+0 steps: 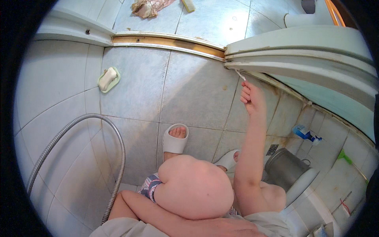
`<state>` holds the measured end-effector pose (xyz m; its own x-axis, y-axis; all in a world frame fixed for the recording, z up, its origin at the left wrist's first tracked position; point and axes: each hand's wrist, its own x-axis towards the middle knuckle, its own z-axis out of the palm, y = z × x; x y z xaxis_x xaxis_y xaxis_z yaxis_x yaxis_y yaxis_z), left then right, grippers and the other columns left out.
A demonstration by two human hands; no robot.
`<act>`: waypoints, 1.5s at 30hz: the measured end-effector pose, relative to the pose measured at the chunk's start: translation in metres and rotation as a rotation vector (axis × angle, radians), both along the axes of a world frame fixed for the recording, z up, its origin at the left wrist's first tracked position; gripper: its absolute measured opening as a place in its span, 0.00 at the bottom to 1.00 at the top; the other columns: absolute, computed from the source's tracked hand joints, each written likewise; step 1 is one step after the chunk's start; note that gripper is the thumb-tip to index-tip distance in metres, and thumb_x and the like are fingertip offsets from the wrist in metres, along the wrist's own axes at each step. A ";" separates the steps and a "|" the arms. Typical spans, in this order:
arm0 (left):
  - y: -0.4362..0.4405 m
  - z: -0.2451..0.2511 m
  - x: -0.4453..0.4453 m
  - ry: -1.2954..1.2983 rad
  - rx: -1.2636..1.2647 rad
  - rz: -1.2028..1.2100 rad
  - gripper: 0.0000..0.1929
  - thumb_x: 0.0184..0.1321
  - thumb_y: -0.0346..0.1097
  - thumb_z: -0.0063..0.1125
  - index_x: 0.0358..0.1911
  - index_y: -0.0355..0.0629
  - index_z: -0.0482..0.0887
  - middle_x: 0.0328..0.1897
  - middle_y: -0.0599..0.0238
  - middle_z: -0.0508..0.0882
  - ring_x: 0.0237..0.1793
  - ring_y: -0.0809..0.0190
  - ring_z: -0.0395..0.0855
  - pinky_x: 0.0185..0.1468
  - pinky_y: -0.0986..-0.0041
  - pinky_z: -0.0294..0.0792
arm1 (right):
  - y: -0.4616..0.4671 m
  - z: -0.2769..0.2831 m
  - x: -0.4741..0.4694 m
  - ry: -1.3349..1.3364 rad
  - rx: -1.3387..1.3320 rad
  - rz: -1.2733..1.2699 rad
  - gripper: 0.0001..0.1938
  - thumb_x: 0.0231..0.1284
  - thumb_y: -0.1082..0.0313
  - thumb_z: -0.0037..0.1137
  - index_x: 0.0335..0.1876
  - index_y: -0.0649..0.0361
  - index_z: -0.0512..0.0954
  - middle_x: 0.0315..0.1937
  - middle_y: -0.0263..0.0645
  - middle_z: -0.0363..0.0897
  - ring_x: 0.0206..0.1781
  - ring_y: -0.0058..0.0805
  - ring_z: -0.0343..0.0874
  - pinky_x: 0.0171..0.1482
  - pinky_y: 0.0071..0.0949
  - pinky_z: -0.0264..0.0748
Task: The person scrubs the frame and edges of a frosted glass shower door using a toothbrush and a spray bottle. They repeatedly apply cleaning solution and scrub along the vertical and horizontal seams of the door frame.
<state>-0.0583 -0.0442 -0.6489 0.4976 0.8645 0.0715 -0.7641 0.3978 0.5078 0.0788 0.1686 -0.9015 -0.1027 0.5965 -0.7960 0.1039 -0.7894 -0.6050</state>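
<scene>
With its fingers closed, my right hand (251,96) grips a thin white handle (243,77), perhaps a toothbrush. The far end of this tool meets the lower corner of the sliding door's white frame (237,65), beside the metal floor track (168,43). Its tip is too small to make out. My left arm lies bent across my lap, behind the raised knee, and my left hand (242,228) rests low at the bottom of the view near my clothing. Its fingertips are not clearly seen.
Soap on a green dish (117,84) lies by the left wall. A metal shower hose (123,148) arcs at left. At right are a blue spray bottle (303,132), a metal pot (285,166) and a floor drain (272,149). Beyond the track lie a crumpled cloth (146,8) and a sponge (189,5).
</scene>
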 end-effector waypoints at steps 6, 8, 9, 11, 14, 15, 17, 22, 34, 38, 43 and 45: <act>0.007 0.001 0.027 0.107 0.097 -0.010 0.15 0.62 0.33 0.41 0.51 0.38 0.71 0.52 0.54 0.73 0.53 0.56 0.71 0.56 0.70 0.62 | 0.018 0.021 0.003 0.150 -0.074 0.233 0.08 0.59 0.70 0.44 0.26 0.62 0.67 0.10 0.22 0.51 0.11 0.10 0.46 0.13 0.17 0.42; 0.007 0.000 0.031 0.124 0.110 -0.009 0.15 0.62 0.33 0.41 0.51 0.38 0.70 0.52 0.54 0.73 0.53 0.56 0.71 0.56 0.69 0.62 | 0.022 0.032 0.005 0.065 -0.022 0.236 0.07 0.58 0.70 0.44 0.26 0.64 0.68 0.11 0.23 0.52 0.11 0.11 0.47 0.13 0.18 0.43; 0.006 -0.001 0.032 0.132 0.112 -0.009 0.15 0.62 0.33 0.42 0.51 0.38 0.70 0.52 0.54 0.73 0.53 0.55 0.71 0.56 0.69 0.62 | 0.025 0.038 0.007 -0.013 0.022 0.215 0.07 0.57 0.70 0.44 0.26 0.64 0.68 0.11 0.23 0.52 0.10 0.12 0.47 0.13 0.18 0.44; 0.006 -0.001 0.035 0.148 0.122 -0.013 0.16 0.62 0.33 0.42 0.52 0.38 0.70 0.52 0.54 0.73 0.53 0.55 0.71 0.56 0.69 0.62 | 0.029 0.046 0.009 0.098 0.002 0.238 0.07 0.57 0.70 0.44 0.26 0.64 0.67 0.11 0.23 0.53 0.11 0.12 0.48 0.13 0.18 0.43; 0.008 0.003 0.040 0.207 0.138 -0.026 0.15 0.62 0.33 0.42 0.52 0.38 0.70 0.52 0.54 0.73 0.52 0.54 0.72 0.54 0.68 0.63 | 0.033 0.049 0.011 0.113 -0.013 0.273 0.08 0.57 0.70 0.44 0.25 0.64 0.67 0.11 0.24 0.53 0.11 0.12 0.48 0.14 0.18 0.44; 0.010 0.005 0.041 0.236 0.154 -0.018 0.15 0.62 0.33 0.42 0.52 0.38 0.70 0.51 0.55 0.74 0.51 0.53 0.72 0.53 0.69 0.63 | 0.033 0.047 0.010 0.187 0.001 0.327 0.08 0.57 0.69 0.44 0.25 0.64 0.67 0.11 0.24 0.53 0.11 0.12 0.48 0.14 0.18 0.44; 0.011 0.007 0.042 0.243 0.154 0.006 0.14 0.63 0.32 0.41 0.51 0.38 0.71 0.50 0.55 0.74 0.50 0.53 0.73 0.52 0.69 0.64 | 0.031 0.042 0.009 0.032 0.062 0.300 0.08 0.57 0.69 0.45 0.25 0.64 0.67 0.11 0.24 0.53 0.11 0.12 0.49 0.14 0.18 0.44; 0.010 0.012 0.041 0.243 0.118 0.074 0.14 0.63 0.31 0.41 0.50 0.37 0.72 0.47 0.55 0.76 0.47 0.53 0.74 0.50 0.69 0.65 | 0.023 0.027 0.003 -0.041 0.120 0.293 0.12 0.58 0.64 0.47 0.24 0.62 0.67 0.10 0.23 0.52 0.10 0.12 0.48 0.13 0.17 0.43; 0.015 0.019 0.041 0.417 0.132 -0.098 0.13 0.64 0.32 0.40 0.49 0.37 0.73 0.43 0.55 0.77 0.43 0.55 0.75 0.46 0.69 0.66 | 0.021 -0.038 0.023 -0.318 0.316 0.362 0.12 0.58 0.63 0.45 0.25 0.65 0.70 0.09 0.28 0.56 0.09 0.21 0.53 0.14 0.25 0.51; 0.016 0.021 0.042 0.476 0.140 -0.084 0.13 0.64 0.32 0.39 0.48 0.37 0.74 0.39 0.56 0.77 0.40 0.56 0.75 0.44 0.69 0.66 | 0.014 -0.048 0.011 -0.374 0.457 0.405 0.13 0.56 0.63 0.48 0.25 0.68 0.72 0.12 0.36 0.65 0.11 0.25 0.61 0.14 0.28 0.55; 0.017 0.020 0.049 0.466 0.101 -0.117 0.13 0.63 0.30 0.39 0.48 0.37 0.74 0.37 0.57 0.77 0.38 0.57 0.75 0.44 0.70 0.66 | 0.013 -0.057 0.047 0.197 0.047 0.053 0.10 0.56 0.66 0.48 0.25 0.65 0.71 0.11 0.29 0.59 0.10 0.17 0.54 0.13 0.22 0.48; 0.015 0.017 0.051 0.495 0.185 -0.043 0.14 0.62 0.28 0.39 0.48 0.36 0.74 0.37 0.57 0.77 0.37 0.57 0.75 0.43 0.70 0.66 | 0.021 -0.062 0.090 0.276 0.065 -0.060 0.09 0.57 0.66 0.47 0.26 0.64 0.70 0.11 0.25 0.55 0.10 0.14 0.51 0.13 0.19 0.46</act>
